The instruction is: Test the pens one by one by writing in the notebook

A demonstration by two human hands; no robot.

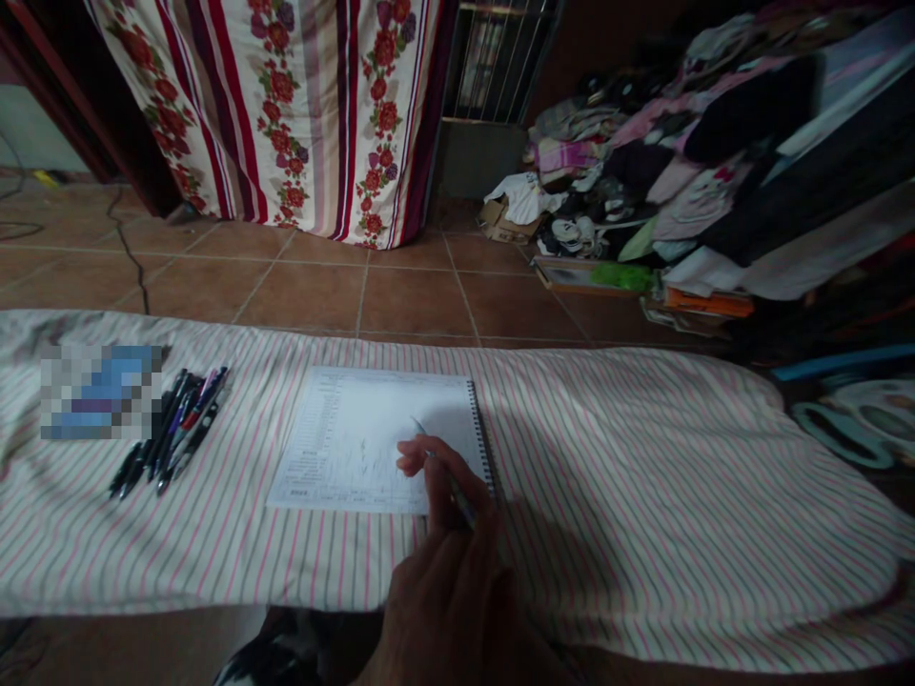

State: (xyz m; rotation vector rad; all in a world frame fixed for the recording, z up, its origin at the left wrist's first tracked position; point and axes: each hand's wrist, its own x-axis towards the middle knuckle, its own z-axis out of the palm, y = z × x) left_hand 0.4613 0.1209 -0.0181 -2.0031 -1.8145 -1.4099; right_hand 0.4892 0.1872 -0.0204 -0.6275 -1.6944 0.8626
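Note:
My right hand reaches up from the bottom middle, its fingers closed around a slim pen. The pen slants up and to the left over the page; whether its tip touches the paper I cannot tell. Beneath it lies an open spiral-bound notebook, its black coil on the right side. Printed rows run along the page's left and lower edges, and faint marks show in the middle. Part of the page's lower right is behind my fingers. My left hand is out of view.
A striped cloth covers the low surface. Several pens lie in a bunch at the left, beside a blurred-out blue item. Beyond are a tiled floor, a floral curtain and piled clothes.

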